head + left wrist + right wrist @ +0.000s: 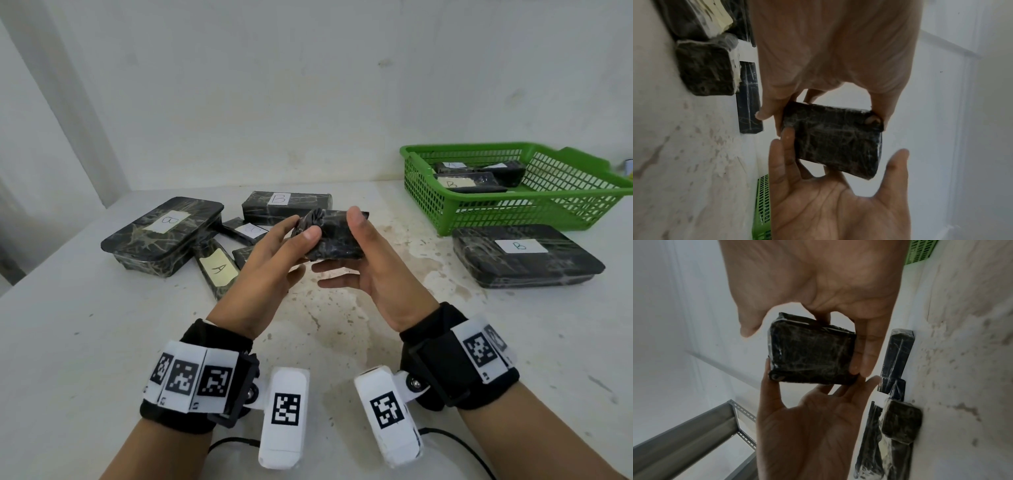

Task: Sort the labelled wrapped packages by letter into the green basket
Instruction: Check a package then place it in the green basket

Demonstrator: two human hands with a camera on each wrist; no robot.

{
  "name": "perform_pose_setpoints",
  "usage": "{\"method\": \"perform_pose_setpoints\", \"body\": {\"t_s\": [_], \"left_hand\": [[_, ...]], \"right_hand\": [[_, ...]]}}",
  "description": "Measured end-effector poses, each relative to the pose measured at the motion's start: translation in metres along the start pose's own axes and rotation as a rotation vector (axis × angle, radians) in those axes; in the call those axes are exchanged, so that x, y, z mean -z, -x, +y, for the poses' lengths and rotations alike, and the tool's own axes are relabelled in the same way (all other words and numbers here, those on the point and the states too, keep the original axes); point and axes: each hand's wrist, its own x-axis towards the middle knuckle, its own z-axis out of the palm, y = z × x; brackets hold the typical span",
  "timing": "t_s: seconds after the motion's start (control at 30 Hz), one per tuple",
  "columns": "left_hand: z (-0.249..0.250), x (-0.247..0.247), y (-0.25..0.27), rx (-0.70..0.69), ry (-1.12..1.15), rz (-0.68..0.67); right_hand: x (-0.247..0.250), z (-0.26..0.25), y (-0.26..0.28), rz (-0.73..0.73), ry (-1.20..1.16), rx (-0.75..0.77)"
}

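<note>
A small black wrapped package is held above the table's middle; its label does not show in any view. My left hand pinches it between thumb and fingers at its left end. My right hand lies against its right side, fingers straight under it and thumb upright beside it. The green basket stands at the back right with a B package and another package inside.
Left of my hands lie a large B package, a long B box, an A package and smaller ones half hidden by my left hand. Another large B package lies in front of the basket. A wall runs along the back.
</note>
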Motion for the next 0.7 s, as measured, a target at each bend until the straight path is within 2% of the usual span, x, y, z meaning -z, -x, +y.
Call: {"method": "perform_pose_setpoints", "body": {"t_s": [0.23,0.47,0.7], "left_hand": [[-0.0006,-0.0050,0.0025,0.014,0.034,-0.029],[-0.0020,-0.0035,0.0011,-0.008,0.070,0.020],[-0.0012,-0.0049,0.0028,-0.027,0.088,-0.074]], "right_hand": [[0.0030,-0.0022,-0.0016,0.027,0.007,0.012],[0.0033,0.0017,-0.0030,-0.012,-0.012,-0.013],[0.0040,-0.0021,-0.0023,-0.001,-0.029,0.026]]}}
